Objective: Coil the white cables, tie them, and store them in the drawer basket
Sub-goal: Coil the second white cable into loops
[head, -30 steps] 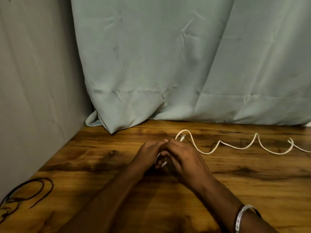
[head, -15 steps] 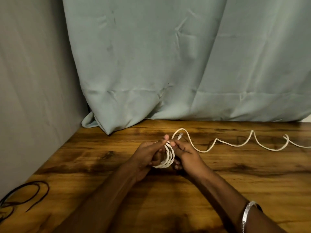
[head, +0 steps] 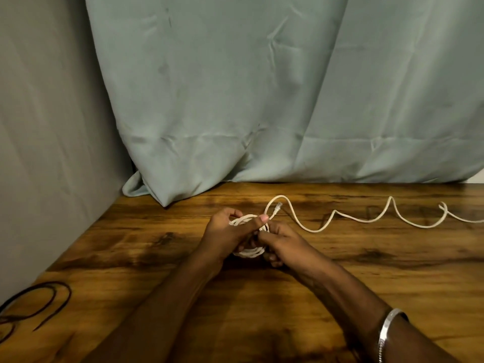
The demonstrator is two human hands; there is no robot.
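Note:
A white cable (head: 348,218) snakes in waves across the wooden table from the right edge toward the middle. Its near part is wound into a small coil (head: 250,252) held upright between both hands. My left hand (head: 227,237) grips the coil from the left, thumb laid across its top. My right hand (head: 281,242) closes on the coil's right side, fingers curled under it. The cable's plug end (head: 277,208) sticks up just behind my hands. No drawer basket is in view.
A pale green curtain (head: 262,100) hangs along the table's back edge, its hem resting on the wood. A grey wall (head: 47,127) borders the left side. Black cable loops (head: 34,307) lie at the near left corner. A metal bangle (head: 387,328) circles my right wrist.
My hands, clasped together over the cable a second ago, have parted slightly, so the wound coil now shows between them. The loose cable has shifted a little on the table.

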